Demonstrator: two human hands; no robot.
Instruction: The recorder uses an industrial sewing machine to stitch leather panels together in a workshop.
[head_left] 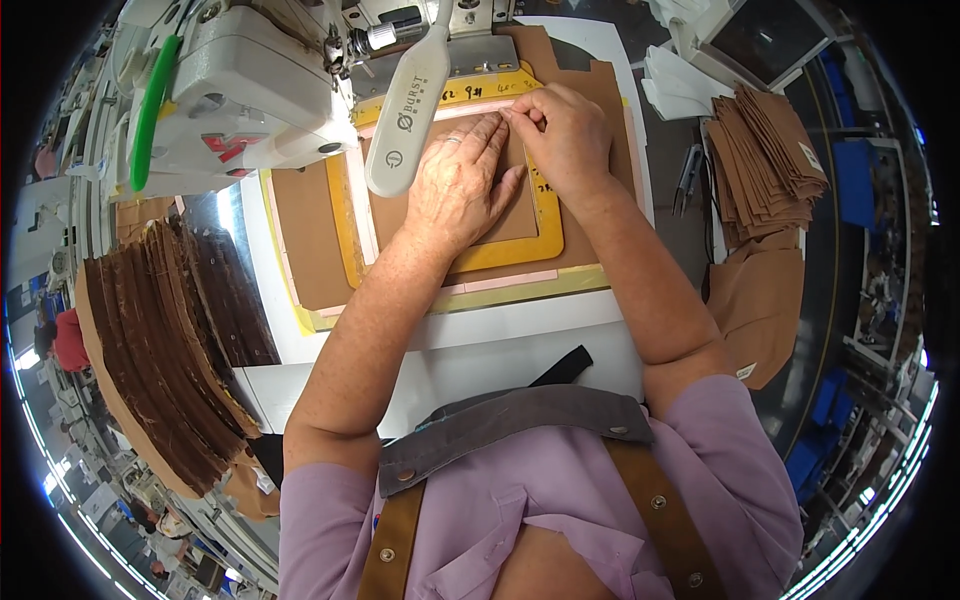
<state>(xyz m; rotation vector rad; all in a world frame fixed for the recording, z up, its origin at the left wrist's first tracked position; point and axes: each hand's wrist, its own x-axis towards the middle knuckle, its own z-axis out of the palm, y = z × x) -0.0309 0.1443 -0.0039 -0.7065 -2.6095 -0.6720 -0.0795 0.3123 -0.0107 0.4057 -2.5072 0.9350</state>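
Observation:
My left hand (455,180) lies flat, fingers stretched out, on a piece of brown fabric (388,215) inside a yellow frame (510,255). Its fingertips reach the frame's far inner edge, beside a pale strip (365,215) that runs along the inner side. Close to those fingertips, at the far right inner corner, my right hand (570,135) is closed in a pinch; what sits between thumb and forefinger is too small to tell. Beneath the frame spreads a larger brown sheet (305,245) edged with yellow and pink strips.
A white sewing machine (245,85) with a green handle (155,115) stands at the far left. A white lamp (408,115) hangs over the frame. Dark brown pieces (165,345) are stacked at left, brown pieces (765,165) at right. Near these lie thread snips (687,180).

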